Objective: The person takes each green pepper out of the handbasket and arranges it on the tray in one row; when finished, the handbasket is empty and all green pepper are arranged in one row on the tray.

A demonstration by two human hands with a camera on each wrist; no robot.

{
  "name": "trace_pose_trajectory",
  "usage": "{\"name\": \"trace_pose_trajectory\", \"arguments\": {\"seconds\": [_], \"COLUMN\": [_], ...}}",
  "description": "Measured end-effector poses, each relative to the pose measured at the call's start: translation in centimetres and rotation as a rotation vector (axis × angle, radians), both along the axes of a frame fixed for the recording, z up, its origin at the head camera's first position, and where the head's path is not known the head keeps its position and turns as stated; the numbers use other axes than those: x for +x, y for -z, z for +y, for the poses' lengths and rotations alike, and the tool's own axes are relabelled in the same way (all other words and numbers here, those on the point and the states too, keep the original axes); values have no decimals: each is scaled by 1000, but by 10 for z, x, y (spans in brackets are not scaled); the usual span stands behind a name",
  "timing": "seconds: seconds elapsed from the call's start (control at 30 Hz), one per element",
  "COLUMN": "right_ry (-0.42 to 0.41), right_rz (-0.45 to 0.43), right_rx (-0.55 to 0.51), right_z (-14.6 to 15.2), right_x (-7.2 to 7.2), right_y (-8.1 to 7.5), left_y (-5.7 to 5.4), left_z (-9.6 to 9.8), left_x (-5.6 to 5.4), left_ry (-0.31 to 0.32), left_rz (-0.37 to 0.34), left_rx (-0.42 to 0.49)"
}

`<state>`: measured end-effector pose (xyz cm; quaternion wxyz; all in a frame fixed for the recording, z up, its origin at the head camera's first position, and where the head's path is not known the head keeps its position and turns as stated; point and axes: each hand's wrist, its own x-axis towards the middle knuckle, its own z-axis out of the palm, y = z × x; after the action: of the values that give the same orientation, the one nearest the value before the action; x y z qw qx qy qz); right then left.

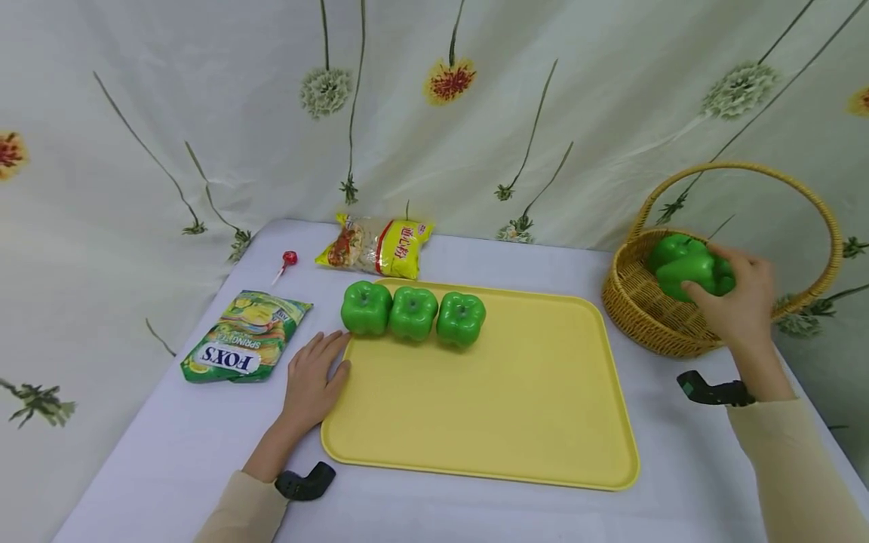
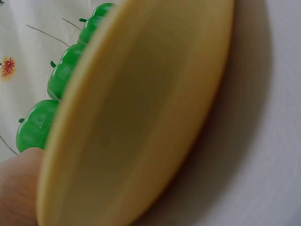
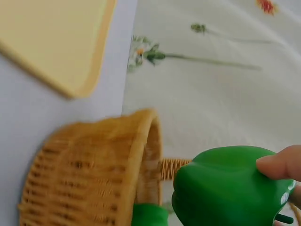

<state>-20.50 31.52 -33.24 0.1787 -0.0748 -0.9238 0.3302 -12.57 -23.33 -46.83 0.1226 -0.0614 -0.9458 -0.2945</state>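
My right hand point(image 1: 740, 298) grips a green bell pepper point(image 1: 684, 274) over the wicker basket point(image 1: 634, 313). In the right wrist view this pepper point(image 3: 221, 183) is pinched by its stem end, just outside the basket's rim, and part of another green pepper point(image 3: 149, 216) shows inside. My left hand point(image 1: 312, 385) rests with extended fingers against the left edge of the yellow tray point(image 1: 475, 422). Close to its fingertips, a row of three green bell peppers point(image 1: 366, 308) stands along the tray's far left side. The tray's raised side point(image 2: 136, 103) fills much of the left wrist view.
Left of the tray lies a green FOX'S candy bag point(image 1: 247, 335), with a red lollipop point(image 1: 289, 259) beyond it. A yellow food packet point(image 1: 376, 246) lies behind the tray. The basket's tall handle point(image 1: 747, 166) arches above its opening. A floral cloth point(image 1: 407, 136) hangs behind the table.
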Motion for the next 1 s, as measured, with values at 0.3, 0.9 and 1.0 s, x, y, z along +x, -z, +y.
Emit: {"name": "trace_pose_trajectory", "arguments": {"seconds": [0.3, 0.9, 1.0], "right_ry": [-308, -678, -689], "right_rz": [175, 3, -15], "right_rx": [17, 77, 83], "right_z": [-58, -169, -177], "right_x": [12, 19, 18], "right_y": [15, 52, 54], "left_y": [2, 2, 2], "left_z": [-2, -2, -2], "left_x": [-1, 0, 0], "left_ry": [2, 4, 4], "left_rz": [-12, -14, -8], "left_rx": [7, 14, 15]}}
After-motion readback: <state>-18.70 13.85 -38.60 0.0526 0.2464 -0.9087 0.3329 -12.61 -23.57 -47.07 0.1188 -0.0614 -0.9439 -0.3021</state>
